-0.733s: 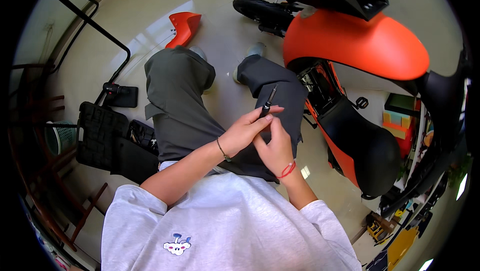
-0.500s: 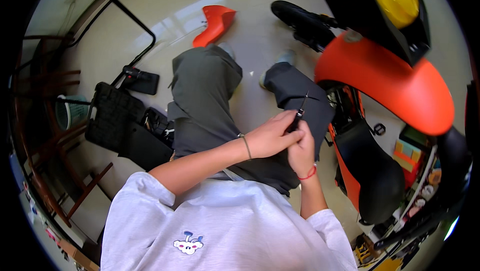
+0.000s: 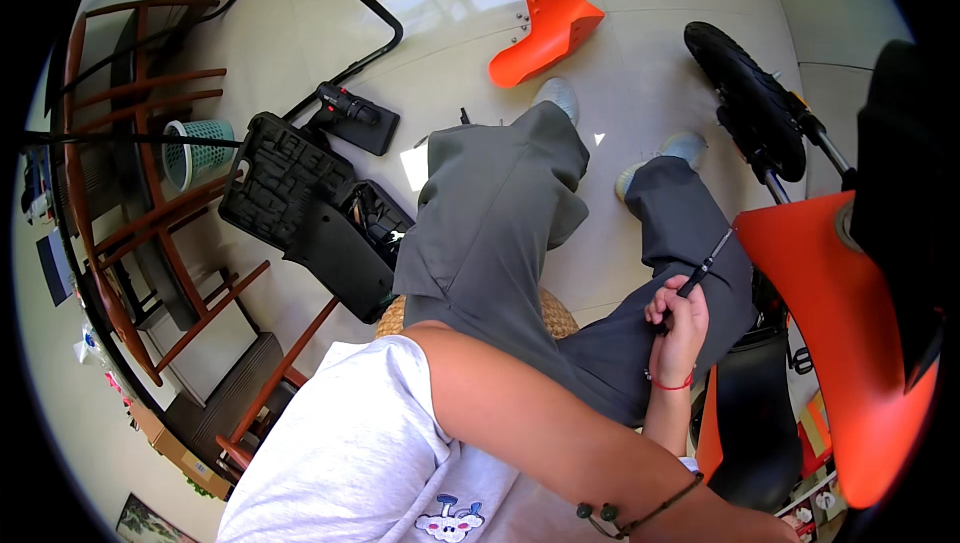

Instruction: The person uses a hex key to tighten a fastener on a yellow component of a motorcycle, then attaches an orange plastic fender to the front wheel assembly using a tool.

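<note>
My right hand [image 3: 683, 318], with a red cord at the wrist, is closed around the black handle of a screwdriver [image 3: 704, 271]. Its thin metal shaft points up and right over my right knee. My left arm crosses my body to the lower right. Only the back of my left hand [image 3: 765, 523] shows there at the picture's rim, its fingers out of sight. To the right stands a small bike with an orange body panel [image 3: 815, 283], a black wheel [image 3: 745, 93] and a black seat [image 3: 755, 413].
An orange curved panel [image 3: 545, 38] lies on the floor ahead, several small screws beside it. At left are an open black tool case [image 3: 285, 183], a cordless drill [image 3: 350, 108], a green basket [image 3: 205, 153] and brown wooden chair frames [image 3: 95, 213]. I sit on a woven stool [image 3: 556, 315].
My left hand has left the screwdriver and swung right and down toward the rim. My right hand keeps the screwdriver. The view has shifted, so the floor things sit farther right.
</note>
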Demonstrator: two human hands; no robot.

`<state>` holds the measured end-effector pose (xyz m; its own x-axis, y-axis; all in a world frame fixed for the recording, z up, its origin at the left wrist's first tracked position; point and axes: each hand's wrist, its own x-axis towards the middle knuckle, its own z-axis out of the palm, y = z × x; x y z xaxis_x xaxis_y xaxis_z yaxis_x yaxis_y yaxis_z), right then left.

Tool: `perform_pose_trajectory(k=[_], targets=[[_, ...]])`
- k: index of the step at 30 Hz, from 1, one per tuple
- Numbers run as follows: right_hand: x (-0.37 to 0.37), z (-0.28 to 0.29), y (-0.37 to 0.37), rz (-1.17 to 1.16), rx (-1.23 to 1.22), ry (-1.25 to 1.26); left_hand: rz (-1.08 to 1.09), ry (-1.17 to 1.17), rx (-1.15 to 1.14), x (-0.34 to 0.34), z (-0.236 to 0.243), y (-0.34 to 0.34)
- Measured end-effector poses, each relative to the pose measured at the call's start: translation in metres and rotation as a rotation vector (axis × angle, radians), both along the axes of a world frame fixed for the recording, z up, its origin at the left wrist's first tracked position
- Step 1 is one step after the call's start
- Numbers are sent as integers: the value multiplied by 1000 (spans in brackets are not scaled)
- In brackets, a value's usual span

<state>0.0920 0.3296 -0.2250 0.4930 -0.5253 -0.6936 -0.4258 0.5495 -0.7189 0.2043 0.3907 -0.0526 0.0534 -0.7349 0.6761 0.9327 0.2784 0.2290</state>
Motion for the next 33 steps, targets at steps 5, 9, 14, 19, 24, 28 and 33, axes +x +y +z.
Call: perform_pose_trajectory(k=[5, 9, 14, 19, 24, 28, 33], targets=[[18, -17, 1, 60, 58, -5, 70, -35, 37, 7, -25, -10], [27, -23, 2, 85, 84, 7, 122, -78, 66, 19, -35, -11], [32, -29, -3, 112, 97, 21, 184, -169, 110, 37, -50, -10], [54, -34, -39, 294, 19, 155, 494, -536, 530, 79, -125, -10], [98, -34, -88, 727, -489, 212, 637, -812, 1608, 201, -281, -28], [125, -55, -98, 527, -289, 109, 582, -1364, 2029, 246, -397, -20], [118, -66, -98, 447, -234, 97, 790, -1328, 2123, 245, -489, -36]])
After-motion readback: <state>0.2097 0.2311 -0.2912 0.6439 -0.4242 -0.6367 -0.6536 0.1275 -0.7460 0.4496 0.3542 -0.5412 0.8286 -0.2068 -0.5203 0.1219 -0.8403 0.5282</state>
